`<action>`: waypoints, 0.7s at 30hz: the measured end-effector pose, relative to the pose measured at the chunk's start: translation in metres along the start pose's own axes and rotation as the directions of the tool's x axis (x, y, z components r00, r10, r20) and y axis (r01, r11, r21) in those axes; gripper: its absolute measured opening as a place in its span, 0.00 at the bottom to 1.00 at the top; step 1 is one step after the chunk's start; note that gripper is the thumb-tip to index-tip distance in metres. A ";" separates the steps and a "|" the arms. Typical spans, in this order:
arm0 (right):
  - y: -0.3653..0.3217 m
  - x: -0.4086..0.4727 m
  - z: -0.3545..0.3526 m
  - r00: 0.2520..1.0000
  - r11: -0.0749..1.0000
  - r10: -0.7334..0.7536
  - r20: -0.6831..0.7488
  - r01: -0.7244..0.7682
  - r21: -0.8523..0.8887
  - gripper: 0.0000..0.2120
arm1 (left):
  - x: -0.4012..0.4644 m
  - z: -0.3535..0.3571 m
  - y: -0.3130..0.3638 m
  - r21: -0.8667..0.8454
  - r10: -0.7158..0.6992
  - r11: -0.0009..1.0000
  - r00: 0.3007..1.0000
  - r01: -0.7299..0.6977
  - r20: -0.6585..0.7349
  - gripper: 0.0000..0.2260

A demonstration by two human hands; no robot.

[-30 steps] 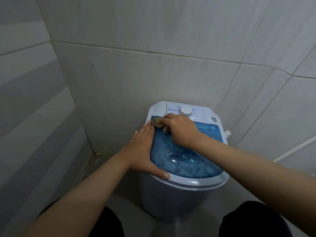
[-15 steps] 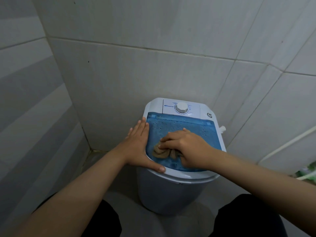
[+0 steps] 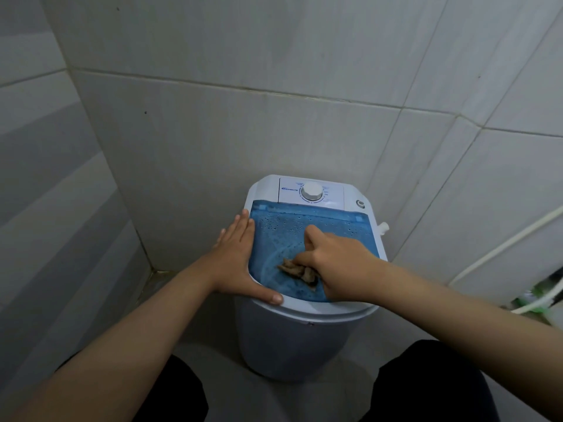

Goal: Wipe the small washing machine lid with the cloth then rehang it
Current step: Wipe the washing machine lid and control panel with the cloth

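A small white washing machine [image 3: 292, 339] stands on the floor in a tiled corner. Its translucent blue lid [image 3: 280, 236] is wet, with droplets near the back edge. My right hand [image 3: 341, 266] presses a bunched brown cloth [image 3: 298, 272] onto the front part of the lid; most of the cloth is hidden under my fingers. My left hand [image 3: 240, 260] lies flat along the lid's left rim, fingers apart, thumb over the front edge, holding nothing.
A white dial [image 3: 312, 191] sits on the control panel behind the lid. Grey tiled walls close in at the back and left. A white hose [image 3: 499, 248] runs down the right wall toward green items [image 3: 536, 296]. My dark-clothed knees flank the machine.
My right hand has dragged the cloth from the lid's back left corner down to its front, then a little to the right. My left hand has stayed on the left rim.
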State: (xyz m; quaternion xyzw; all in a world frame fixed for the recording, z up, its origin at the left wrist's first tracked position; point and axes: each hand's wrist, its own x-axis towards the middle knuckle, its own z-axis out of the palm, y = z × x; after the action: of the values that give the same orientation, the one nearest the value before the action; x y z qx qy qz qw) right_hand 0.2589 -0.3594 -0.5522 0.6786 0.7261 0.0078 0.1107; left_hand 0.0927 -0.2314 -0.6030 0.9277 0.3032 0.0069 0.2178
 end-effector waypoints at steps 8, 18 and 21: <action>-0.007 0.007 -0.025 0.982 0.989 0.076 0.174 -0.052 -0.139 0.17 | -0.002 -0.001 0.002 0.004 -0.003 1.000 1.000 0.003 0.013 0.71; -0.017 0.035 -0.054 0.867 0.945 0.187 0.462 -0.030 -0.326 0.09 | -0.005 -0.003 0.005 -0.005 -0.016 1.000 1.000 0.016 0.015 0.69; -0.018 0.041 -0.065 0.759 0.921 0.293 0.581 -0.059 -0.386 0.13 | -0.006 -0.002 0.004 -0.020 -0.012 1.000 1.000 0.012 0.006 0.69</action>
State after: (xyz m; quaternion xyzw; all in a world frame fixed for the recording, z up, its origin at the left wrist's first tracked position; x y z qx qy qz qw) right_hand 0.2280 -0.3109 -0.4978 0.6778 0.5660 -0.0815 0.4621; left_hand 0.0902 -0.2369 -0.5985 0.9237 0.3080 0.0059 0.2280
